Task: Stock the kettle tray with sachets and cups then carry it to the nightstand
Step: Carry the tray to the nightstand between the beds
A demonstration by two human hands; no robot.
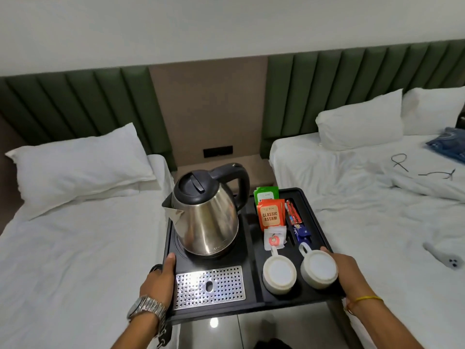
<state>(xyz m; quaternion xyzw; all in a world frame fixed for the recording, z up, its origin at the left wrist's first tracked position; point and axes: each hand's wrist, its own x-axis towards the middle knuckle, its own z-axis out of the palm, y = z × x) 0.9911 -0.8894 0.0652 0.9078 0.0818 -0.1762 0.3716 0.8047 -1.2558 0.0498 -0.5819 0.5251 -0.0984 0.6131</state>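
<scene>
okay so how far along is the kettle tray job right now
Stocking looks done: sachets and two upturned cups sit beside the kettle. In hand: left hand and right hand grip the tray between the beds. Left: setting it on the nightstand ahead.

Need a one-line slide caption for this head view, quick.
Both hands, left hand and right hand, carry the stocked kettle tray toward the nightstand.

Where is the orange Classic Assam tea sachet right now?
In the head view, the orange Classic Assam tea sachet stands in the black tray, right of the steel kettle.
</scene>
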